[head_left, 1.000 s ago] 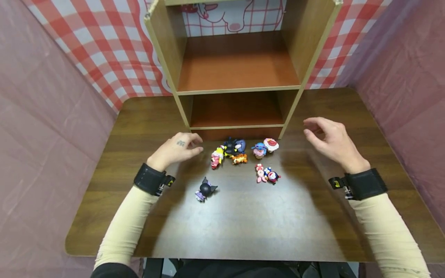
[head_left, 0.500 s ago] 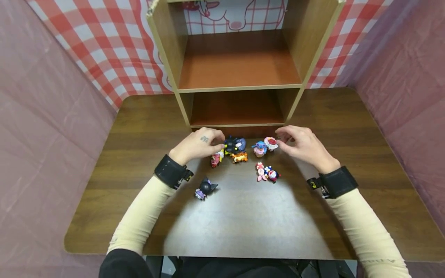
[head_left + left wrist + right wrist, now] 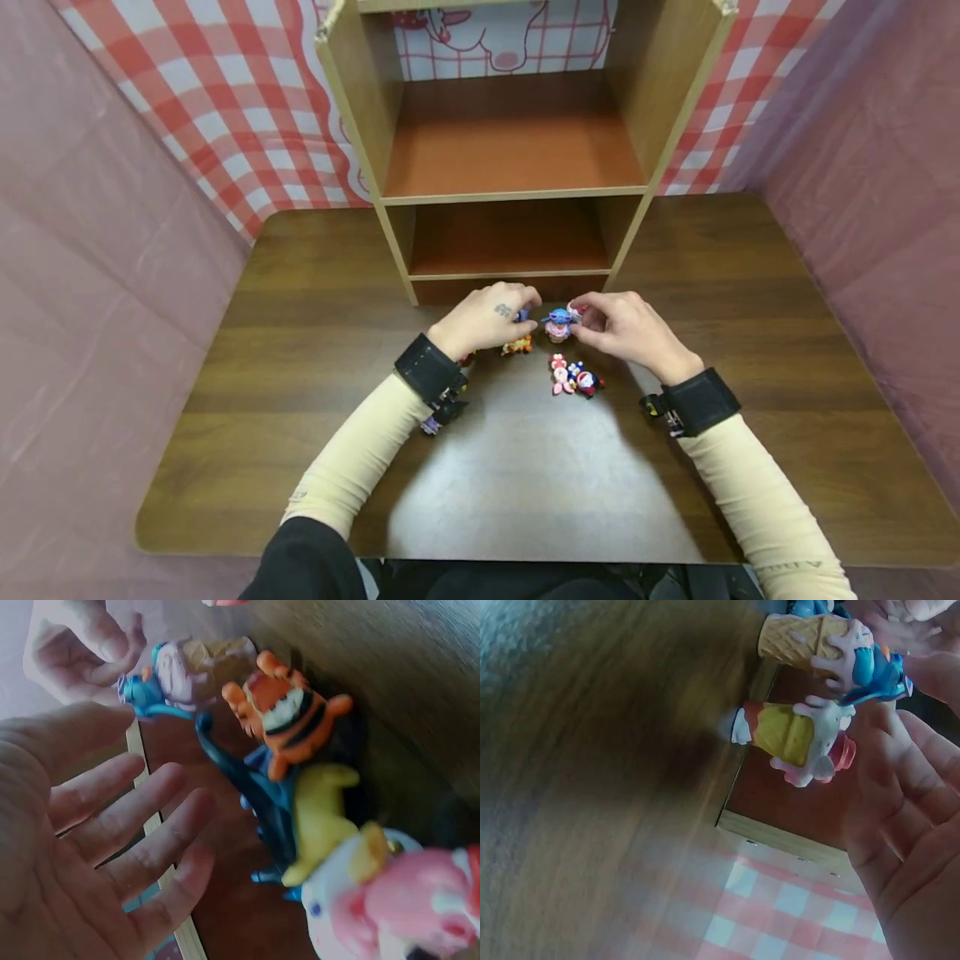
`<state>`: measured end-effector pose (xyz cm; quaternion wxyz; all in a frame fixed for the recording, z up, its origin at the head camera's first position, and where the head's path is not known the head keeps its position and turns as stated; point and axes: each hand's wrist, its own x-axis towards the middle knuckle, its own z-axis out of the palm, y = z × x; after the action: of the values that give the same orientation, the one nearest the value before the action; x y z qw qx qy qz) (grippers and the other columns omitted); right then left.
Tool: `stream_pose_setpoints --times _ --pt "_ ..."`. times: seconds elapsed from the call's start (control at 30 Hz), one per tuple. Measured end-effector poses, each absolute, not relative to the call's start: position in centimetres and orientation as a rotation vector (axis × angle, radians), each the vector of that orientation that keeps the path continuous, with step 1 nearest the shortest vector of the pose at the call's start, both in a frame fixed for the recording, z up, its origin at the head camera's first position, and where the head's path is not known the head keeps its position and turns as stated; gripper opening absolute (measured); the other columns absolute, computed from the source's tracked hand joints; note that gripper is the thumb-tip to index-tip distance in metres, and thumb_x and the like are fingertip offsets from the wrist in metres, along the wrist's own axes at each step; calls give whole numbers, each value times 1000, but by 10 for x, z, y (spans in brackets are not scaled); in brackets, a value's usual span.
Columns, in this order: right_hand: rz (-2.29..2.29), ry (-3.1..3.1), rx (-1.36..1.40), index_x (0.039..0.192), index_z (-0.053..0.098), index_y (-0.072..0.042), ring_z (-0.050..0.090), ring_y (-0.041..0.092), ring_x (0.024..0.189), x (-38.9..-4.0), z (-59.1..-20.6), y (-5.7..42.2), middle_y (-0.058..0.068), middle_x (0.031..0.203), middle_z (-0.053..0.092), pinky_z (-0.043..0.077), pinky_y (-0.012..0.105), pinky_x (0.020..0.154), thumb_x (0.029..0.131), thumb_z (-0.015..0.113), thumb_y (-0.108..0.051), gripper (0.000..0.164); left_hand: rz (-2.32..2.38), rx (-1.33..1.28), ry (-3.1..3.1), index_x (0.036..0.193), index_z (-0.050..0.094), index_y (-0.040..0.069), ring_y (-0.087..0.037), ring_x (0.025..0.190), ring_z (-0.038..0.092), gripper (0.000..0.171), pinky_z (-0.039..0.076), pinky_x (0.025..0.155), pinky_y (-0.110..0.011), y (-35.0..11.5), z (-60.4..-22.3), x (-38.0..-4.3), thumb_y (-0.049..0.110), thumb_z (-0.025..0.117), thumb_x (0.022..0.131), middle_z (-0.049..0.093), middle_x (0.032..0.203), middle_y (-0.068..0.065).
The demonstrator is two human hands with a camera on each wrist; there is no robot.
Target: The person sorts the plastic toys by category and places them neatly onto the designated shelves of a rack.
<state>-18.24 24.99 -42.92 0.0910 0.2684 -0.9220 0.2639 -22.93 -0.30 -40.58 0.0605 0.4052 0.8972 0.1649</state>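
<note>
In front of the shelf (image 3: 510,146) stands a waffle cone (image 3: 814,643) with dripping pink icing and a blue character; beside it is a yellow cup (image 3: 787,733) with a red top. The right hand (image 3: 630,329), fingers extended, is at them; whether it touches either I cannot tell. The left hand (image 3: 491,318), fingers spread, holds nothing; the left wrist view shows a pink figure (image 3: 420,900) it mostly hides from the head view. Lettering on the right sleeve (image 3: 772,508) is too small to read.

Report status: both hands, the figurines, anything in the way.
Left hand open, beside orange striped figurine. Right hand close to blue cone figurine, contact unclear. Both figurines on table. Left hand partly hides figurine cluster in head view.
</note>
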Motion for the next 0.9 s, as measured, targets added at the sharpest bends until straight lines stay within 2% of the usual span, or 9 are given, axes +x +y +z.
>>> stream_pose_setpoints --times 0.23,0.53,0.9 --pt "694 -2806 762 111 71 -8 54 4 59 -182 -432 243 -8 67 63 45 30 56 83 84 -25 34 437 1207 2732 123 69 13 -17 104 69 29 58 84 -37 10 -408 -229 27 69 98 73 121 -1" --pt "648 -2872 707 110 71 -9 52 5 58 -185 -437 239 -10 67 61 43 30 52 83 84 -27 34 436 1189 2739 101 76 18 -13 84 66 13 56 74 -36 17 -417 -229 29 69 98 72 94 4" --pt "686 -2838 746 103 70 -8 51 6 57 -186 -439 235 -8 67 60 42 28 53 83 83 -25 29 400 1188 2802 102 70 15 -17 91 68 10 57 73 -38 21 -422 -226 23 65 100 71 97 1"
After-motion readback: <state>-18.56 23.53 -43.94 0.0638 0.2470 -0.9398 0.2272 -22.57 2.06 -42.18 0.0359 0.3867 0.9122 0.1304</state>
